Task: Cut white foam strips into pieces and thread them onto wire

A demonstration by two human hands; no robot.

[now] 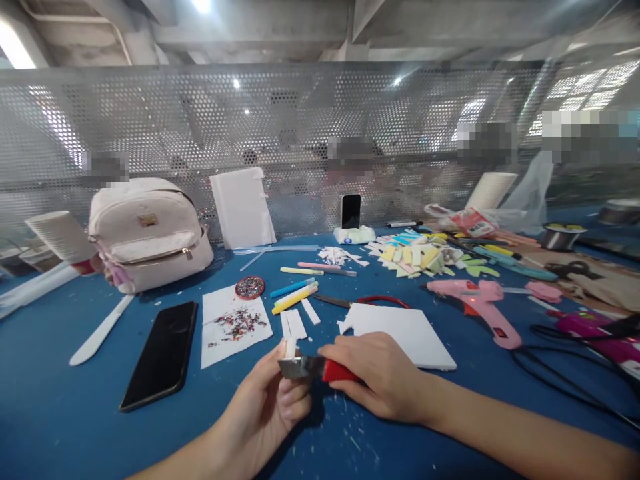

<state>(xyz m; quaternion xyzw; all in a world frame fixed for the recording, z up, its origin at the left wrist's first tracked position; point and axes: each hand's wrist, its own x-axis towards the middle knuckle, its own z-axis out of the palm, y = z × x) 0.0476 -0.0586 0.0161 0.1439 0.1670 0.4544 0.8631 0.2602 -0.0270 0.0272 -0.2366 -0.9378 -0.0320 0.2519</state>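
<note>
My right hand [373, 373] is closed round a red-handled utility knife [320, 369] whose metal blade end points left. My left hand [273, 403] pinches a small white foam piece [291, 348] right at the blade's tip. Both hands hover low over the blue table [60, 413], near its front edge. Just behind my right hand lies a white foam sheet [405, 328] with a notched left edge. Cut white strips [294, 325] lie just beyond my left hand.
A black phone [163, 353] and a paper with glitter [233, 327] lie to the left, a white backpack [147, 233] behind them. Coloured pens [295, 293], scissors [363, 301], a pink glue gun [477, 303] and cables [565, 373] sit to the right. A perforated metal screen [300, 133] closes the back.
</note>
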